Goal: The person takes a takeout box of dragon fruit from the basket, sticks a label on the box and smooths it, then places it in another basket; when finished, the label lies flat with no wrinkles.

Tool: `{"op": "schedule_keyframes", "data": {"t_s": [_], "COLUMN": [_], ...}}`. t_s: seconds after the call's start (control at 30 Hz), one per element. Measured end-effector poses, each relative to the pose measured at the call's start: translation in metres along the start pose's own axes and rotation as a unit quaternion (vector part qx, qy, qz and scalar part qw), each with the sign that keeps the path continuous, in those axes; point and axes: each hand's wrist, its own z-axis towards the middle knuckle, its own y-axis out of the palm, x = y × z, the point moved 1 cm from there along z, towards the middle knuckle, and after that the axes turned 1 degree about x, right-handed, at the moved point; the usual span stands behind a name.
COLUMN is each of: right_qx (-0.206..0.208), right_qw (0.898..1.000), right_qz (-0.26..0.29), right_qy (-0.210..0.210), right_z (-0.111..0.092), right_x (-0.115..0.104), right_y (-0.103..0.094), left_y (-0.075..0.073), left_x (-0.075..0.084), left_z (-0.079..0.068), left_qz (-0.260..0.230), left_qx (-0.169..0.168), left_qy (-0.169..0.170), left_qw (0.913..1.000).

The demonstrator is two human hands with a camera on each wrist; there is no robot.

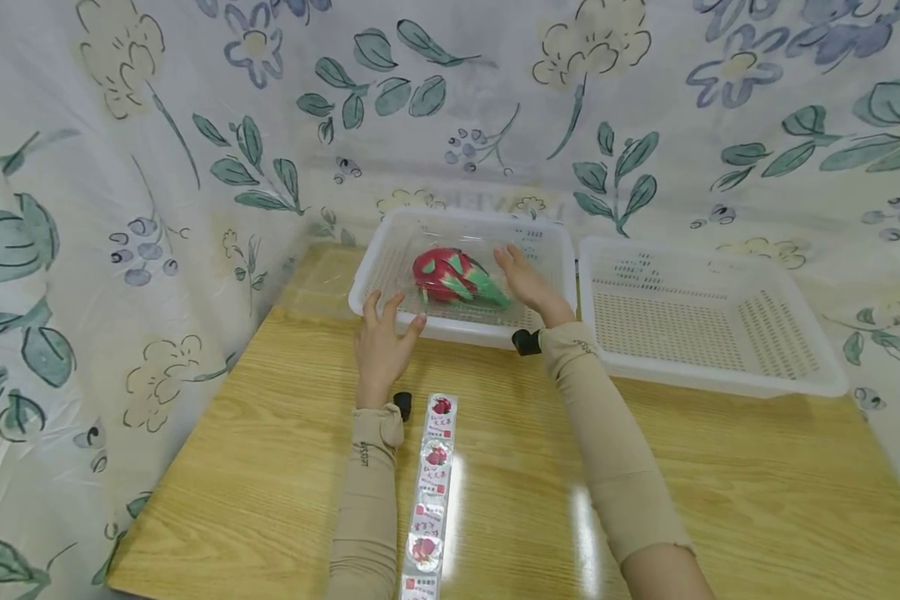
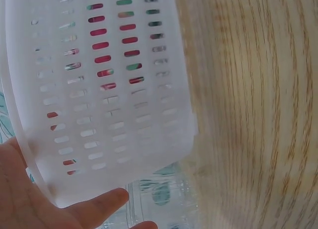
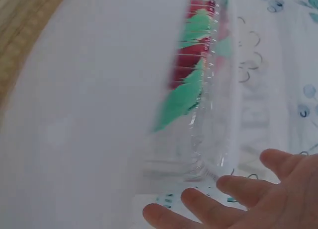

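A red and green dragon fruit lies in a clear plastic box inside the left white basket. My left hand is at the basket's front left corner with fingers spread; whether it touches the rim, I cannot tell. In the left wrist view, its fingers stand beside the basket's slotted wall. Over the basket's right part my right hand has its fingers extended, near the box's right end. The right wrist view shows these fingers apart, holding nothing.
Another white basket stands to the right on the wooden table. A strip of dragon fruit stickers lies in front, beside my left forearm. Clear plastic sits at the back left, and a floral curtain hangs behind.
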Motion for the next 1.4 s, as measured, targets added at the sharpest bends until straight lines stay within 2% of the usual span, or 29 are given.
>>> {"op": "schedule_keyframes", "data": {"t_s": [0.1, 0.3, 0.43, 0.57, 0.73, 1.03, 1.27, 1.4], "right_qx": [-0.005, -0.017, 0.002, 0.02, 0.003, -0.028, -0.081, -0.107], "right_qw": [0.999, 0.989, 0.982, 0.981, 0.977, 0.964, 0.96, 0.954], "right_qz": [0.024, 0.088, 0.107, 0.098, 0.102, 0.191, 0.227, 0.233], "right_qy": [0.024, 0.12, 0.155, 0.164, 0.185, 0.183, 0.14, 0.154], "right_z": [0.007, 0.015, 0.023, 0.035, 0.043, 0.047, 0.053, 0.053], "right_x": [-0.002, -0.005, -0.005, -0.003, 0.008, 0.027, 0.018, 0.019], "right_y": [-0.003, -0.006, -0.006, -0.003, -0.001, -0.001, -0.003, -0.003], "left_y": [0.001, 0.004, 0.004, 0.001, 0.002, 0.002, -0.002, 0.001], "left_x": [0.0, -0.001, -0.001, -0.001, -0.002, -0.003, -0.003, -0.004], "left_z": [-0.001, 0.0, 0.001, 0.004, 0.002, -0.003, -0.001, -0.001], "left_qz": [-0.003, -0.003, -0.008, 0.0, 0.009, 0.011, 0.003, -0.001], "left_qx": [0.008, 0.016, 0.017, 0.015, 0.019, 0.019, 0.027, 0.012], "left_qy": [0.004, 0.011, 0.009, 0.011, 0.013, 0.011, 0.019, 0.013], "left_qw": [1.0, 0.9998, 0.9998, 0.9998, 0.9997, 0.9997, 0.9995, 0.9998]}}
